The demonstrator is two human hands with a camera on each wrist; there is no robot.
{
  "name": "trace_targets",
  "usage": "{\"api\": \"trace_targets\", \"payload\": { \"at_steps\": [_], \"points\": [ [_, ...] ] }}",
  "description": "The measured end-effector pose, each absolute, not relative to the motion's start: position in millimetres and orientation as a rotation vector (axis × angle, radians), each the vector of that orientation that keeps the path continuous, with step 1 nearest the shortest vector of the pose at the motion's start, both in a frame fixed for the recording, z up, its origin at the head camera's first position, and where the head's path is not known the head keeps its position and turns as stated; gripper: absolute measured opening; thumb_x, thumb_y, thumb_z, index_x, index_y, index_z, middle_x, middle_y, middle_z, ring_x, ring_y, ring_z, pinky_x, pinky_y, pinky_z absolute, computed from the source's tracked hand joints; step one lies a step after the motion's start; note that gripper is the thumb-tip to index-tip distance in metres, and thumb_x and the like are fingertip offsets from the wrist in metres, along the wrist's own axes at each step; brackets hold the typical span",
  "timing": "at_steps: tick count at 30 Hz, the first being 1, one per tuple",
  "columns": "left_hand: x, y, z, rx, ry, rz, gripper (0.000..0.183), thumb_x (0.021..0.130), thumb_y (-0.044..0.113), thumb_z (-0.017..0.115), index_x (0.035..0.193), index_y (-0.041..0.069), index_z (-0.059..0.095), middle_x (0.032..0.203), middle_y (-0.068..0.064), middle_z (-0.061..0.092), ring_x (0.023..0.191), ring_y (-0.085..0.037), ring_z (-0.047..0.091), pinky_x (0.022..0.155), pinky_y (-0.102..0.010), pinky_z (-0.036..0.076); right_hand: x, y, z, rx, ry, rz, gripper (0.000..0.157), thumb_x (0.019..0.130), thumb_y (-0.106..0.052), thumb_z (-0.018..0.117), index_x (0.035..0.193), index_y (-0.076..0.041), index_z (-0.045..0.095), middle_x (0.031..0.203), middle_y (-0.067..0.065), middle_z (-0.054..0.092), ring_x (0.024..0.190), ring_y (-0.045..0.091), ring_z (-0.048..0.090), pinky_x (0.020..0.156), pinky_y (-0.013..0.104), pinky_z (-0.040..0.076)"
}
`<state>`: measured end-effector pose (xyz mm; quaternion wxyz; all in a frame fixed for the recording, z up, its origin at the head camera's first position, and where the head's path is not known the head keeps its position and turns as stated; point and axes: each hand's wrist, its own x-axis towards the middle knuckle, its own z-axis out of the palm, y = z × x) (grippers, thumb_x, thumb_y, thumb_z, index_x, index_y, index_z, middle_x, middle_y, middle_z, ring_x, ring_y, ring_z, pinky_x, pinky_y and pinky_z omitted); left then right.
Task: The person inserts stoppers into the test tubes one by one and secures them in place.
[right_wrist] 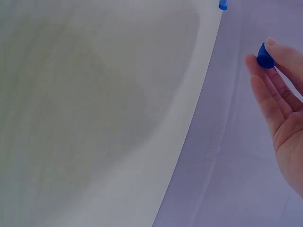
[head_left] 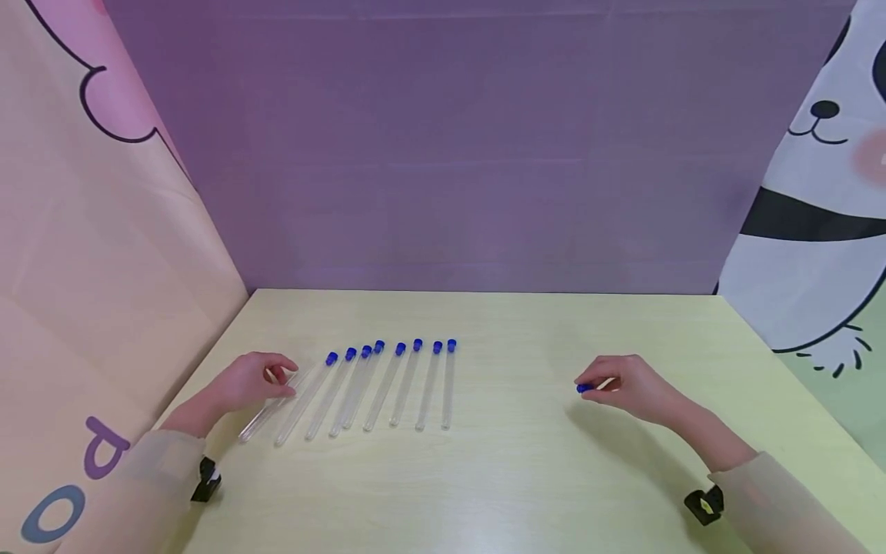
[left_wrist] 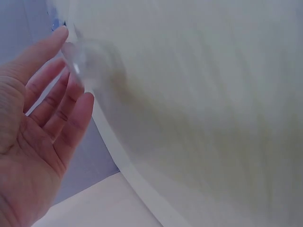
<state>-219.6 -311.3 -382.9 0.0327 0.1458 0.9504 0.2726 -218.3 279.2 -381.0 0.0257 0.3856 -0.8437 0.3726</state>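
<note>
On the left side of the table, my left hand (head_left: 252, 381) pinches a clear test tube (head_left: 258, 423) near its upper end. This tube slants, with its rounded end toward me, and no blue cap shows on it. In the left wrist view the tube (left_wrist: 78, 64) is blurred between thumb and fingers. Out to the right, my right hand (head_left: 633, 385) holds a small blue cap (right_wrist: 266, 57) between thumb and fingertips, above the table. Beside the left hand lies a row of several clear test tubes (head_left: 381, 400), each with a blue cap at its far end.
The pale wooden table (head_left: 512, 477) ends at a purple backdrop (head_left: 443, 154). A pink printed cloth (head_left: 104, 246) hangs along the left side, and a panda-print cloth (head_left: 796, 269) along the right. Stretches of bare tabletop lie between the row of tubes and the right hand.
</note>
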Motion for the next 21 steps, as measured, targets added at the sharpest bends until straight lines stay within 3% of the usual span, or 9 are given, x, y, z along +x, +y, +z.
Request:
{"api": "trace_targets", "payload": {
  "at_steps": [7, 21],
  "points": [
    [-220.5, -310.3, -383.3, 0.434, 2.906, 0.855, 0.034, 0.079, 0.007, 0.079, 0.107, -0.006, 0.064, 0.081, -0.002, 0.058, 0.070, -0.018, 0.054, 0.056, -0.028, 0.047, -215.8, 288.1, -385.6, 1.184, -2.559, 1.137, 0.023, 0.077, 0.008, 0.076, 0.099, 0.001, 0.072, 0.091, -0.005, 0.068, 0.077, 0.007, 0.063, 0.068, 0.026, 0.055],
    [-216.8, -303.8, -376.2, 0.456, 3.041, 0.819, 0.024, 0.083, 0.008, 0.075, 0.104, -0.002, 0.069, 0.084, 0.000, 0.062, 0.073, -0.017, 0.052, 0.058, -0.027, 0.044, -208.4, 288.3, -375.5, 1.176, -2.481, 1.139, 0.032, 0.074, 0.014, 0.075, 0.100, -0.004, 0.073, 0.093, -0.001, 0.068, 0.082, 0.008, 0.064, 0.071, 0.023, 0.055]
  ]
}}
